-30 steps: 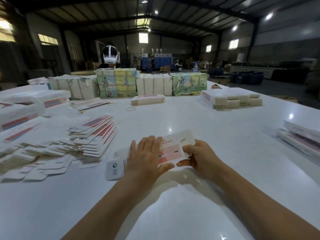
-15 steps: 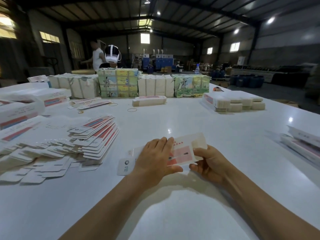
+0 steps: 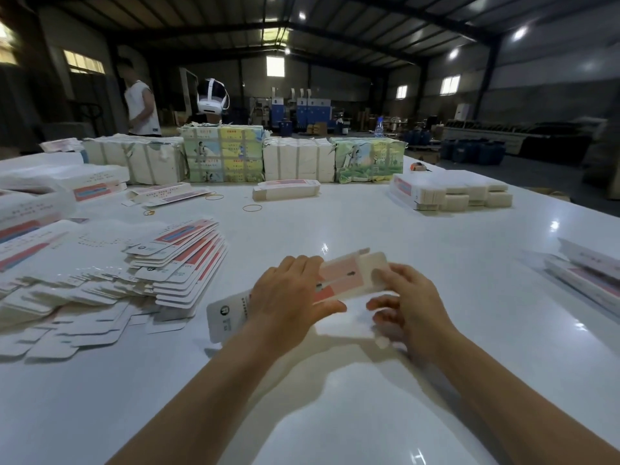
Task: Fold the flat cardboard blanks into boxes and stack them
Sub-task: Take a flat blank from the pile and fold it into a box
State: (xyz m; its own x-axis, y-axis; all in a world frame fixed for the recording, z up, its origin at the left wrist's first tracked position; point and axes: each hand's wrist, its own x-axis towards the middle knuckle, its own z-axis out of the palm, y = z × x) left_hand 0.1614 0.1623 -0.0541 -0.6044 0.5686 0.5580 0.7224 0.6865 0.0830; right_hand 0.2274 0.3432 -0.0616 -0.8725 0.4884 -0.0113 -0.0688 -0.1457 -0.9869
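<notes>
Now both hands are gripping one cardboard blank [image 3: 339,280] just above the white counter [image 3: 369,397]: left hand [image 3: 288,300] pressing its middle, right hand [image 3: 407,303] pinching its end flap.

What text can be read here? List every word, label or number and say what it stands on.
No text can be read.
Blank in the hands: dark marks, a round logo on its near flap, too blurred.
Fanned blanks: small print and logos, too small.
Bundles at the far edge: coloured pictures with characters, unreadable.
Flat box: a printed stripe, unreadable.
</notes>
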